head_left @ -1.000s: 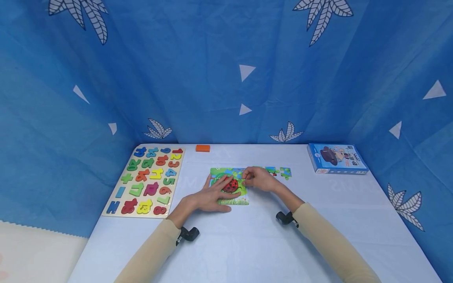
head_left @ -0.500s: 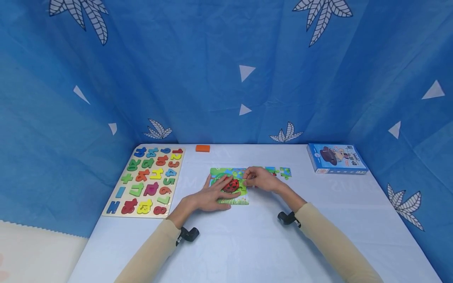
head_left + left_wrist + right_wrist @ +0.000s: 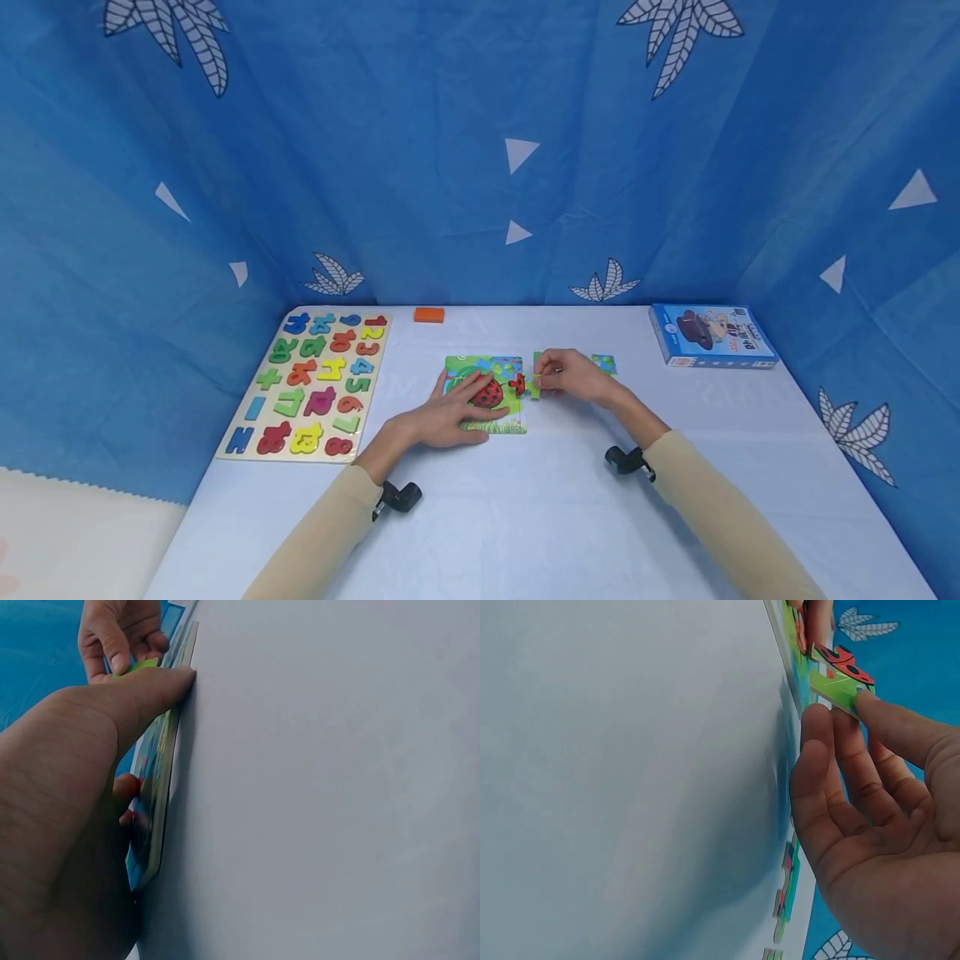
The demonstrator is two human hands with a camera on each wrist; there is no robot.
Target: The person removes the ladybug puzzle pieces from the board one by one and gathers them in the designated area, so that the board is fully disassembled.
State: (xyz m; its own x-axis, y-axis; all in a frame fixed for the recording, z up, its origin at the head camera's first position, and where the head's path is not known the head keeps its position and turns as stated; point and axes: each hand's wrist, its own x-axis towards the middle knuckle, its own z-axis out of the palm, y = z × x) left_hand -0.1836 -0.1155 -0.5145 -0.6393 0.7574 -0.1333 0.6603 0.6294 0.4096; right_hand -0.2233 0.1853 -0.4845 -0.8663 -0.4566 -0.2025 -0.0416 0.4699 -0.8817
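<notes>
A jigsaw with a red ladybug on green [image 3: 512,423] lies mid-table. My left hand [image 3: 442,419] rests on it with spread fingers, covering part of the picture. In the left wrist view the left thumb [image 3: 150,690] lies along the jigsaw's edge. To the right of it, my right hand [image 3: 576,375] pinches a jigsaw piece [image 3: 844,682], green with a red, black-spotted part, between thumb and fingers. That piece is tilted and held off the table in the right wrist view. Behind the right hand are more loose pieces [image 3: 604,363], partly hidden.
A wooden number board [image 3: 285,456] with coloured numerals lies at the left. An orange block [image 3: 429,315] sits near the back edge. At the back right is a blue picture box [image 3: 712,336]. Blue cloth [image 3: 480,167] hangs behind the table.
My right hand has drawn back to the right from the jigsaw, and the ladybug piece in its fingers now shows apart from it. The left hand has stayed in place.
</notes>
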